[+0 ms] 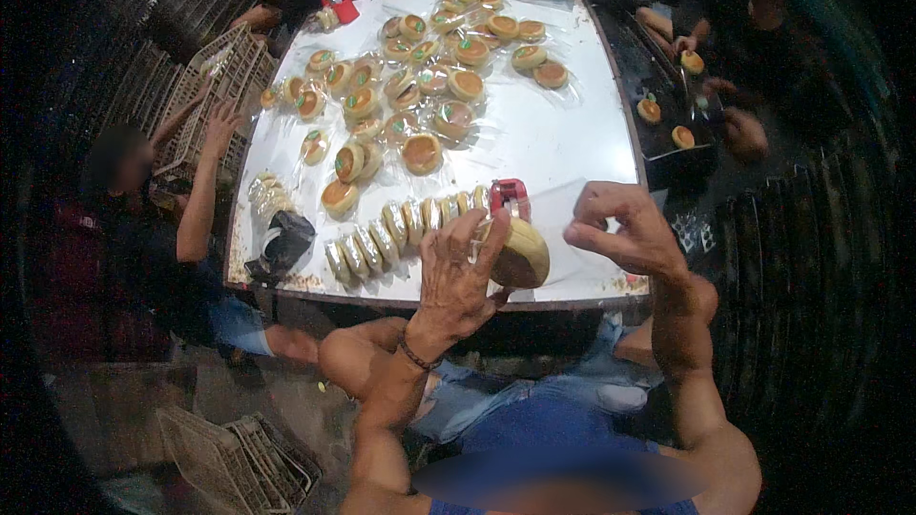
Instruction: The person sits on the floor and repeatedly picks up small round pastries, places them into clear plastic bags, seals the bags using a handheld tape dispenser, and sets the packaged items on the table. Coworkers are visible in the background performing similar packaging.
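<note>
My left hand grips a round filled pastry on its edge, browned face to the right, above the front edge of the white table. To its right my right hand is raised with its fingers curled in; clear plastic film seems to stretch between the hands, and whether the fingers pinch it I cannot tell. Behind the pastry stands a red tape dispenser. A curved row of wrapped pastries stands on edge to the left. Many pastries in clear film lie over the table's middle and back.
At the front left are a black dispenser-like object and more wrapped pastries. Another red dispenser stands at the back left. Plastic crates lean beside a person on the left. Other people's hands work behind and at a dark tray on the right.
</note>
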`<act>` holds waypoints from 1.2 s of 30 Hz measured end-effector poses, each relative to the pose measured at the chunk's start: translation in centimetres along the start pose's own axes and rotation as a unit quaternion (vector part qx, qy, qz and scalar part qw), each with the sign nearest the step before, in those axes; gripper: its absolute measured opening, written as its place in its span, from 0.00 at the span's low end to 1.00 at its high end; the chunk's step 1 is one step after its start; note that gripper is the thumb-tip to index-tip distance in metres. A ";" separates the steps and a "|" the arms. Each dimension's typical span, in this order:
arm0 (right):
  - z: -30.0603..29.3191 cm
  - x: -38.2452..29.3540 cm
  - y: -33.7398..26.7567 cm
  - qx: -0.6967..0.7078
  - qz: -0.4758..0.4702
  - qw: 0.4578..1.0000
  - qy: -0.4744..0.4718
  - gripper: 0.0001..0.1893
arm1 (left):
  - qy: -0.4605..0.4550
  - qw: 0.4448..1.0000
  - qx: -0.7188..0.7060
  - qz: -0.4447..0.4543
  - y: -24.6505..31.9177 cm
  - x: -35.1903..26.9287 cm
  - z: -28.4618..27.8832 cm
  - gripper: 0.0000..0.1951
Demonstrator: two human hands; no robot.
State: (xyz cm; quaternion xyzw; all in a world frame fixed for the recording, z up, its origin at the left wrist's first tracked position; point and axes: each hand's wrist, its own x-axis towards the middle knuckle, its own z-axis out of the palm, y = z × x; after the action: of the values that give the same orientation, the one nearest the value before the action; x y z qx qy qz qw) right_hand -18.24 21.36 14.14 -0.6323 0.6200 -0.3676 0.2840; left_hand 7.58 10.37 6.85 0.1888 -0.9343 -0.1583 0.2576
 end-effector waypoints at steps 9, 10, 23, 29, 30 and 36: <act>0.5 -3.3 3.2 -0.449 0.063 0.877 -0.160 0.03 | -0.151 0.980 -0.080 -0.100 1.1 -2.4 2.3 0.69; -0.7 -3.6 2.4 -0.442 0.049 0.883 -0.151 0.04 | -0.139 0.982 -0.101 -0.076 1.3 -1.8 2.7 0.68; -0.1 -5.2 -0.7 -0.108 0.042 0.978 0.176 0.14 | -0.294 0.528 -0.761 -0.237 4.1 -1.1 8.4 0.37; 8.5 -13.1 0.3 -0.043 0.266 0.952 0.146 0.33 | -0.155 0.395 -0.816 -0.393 5.3 -8.5 9.1 0.35; 10.1 -14.2 0.5 -0.041 0.291 0.948 0.121 0.36 | -0.154 0.387 -0.822 -0.388 5.5 -9.3 9.2 0.35; 14.2 -17.1 0.8 0.089 0.340 0.934 0.060 0.45 | -0.218 0.381 -0.798 -0.413 6.4 -12.3 9.1 0.35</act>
State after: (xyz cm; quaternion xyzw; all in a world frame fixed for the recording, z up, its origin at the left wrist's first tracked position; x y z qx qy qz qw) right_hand -6.40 36.89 3.48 -0.3324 0.7785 -0.3400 0.4098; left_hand 10.75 23.14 -3.30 0.2176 -0.2079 -0.9534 -0.0206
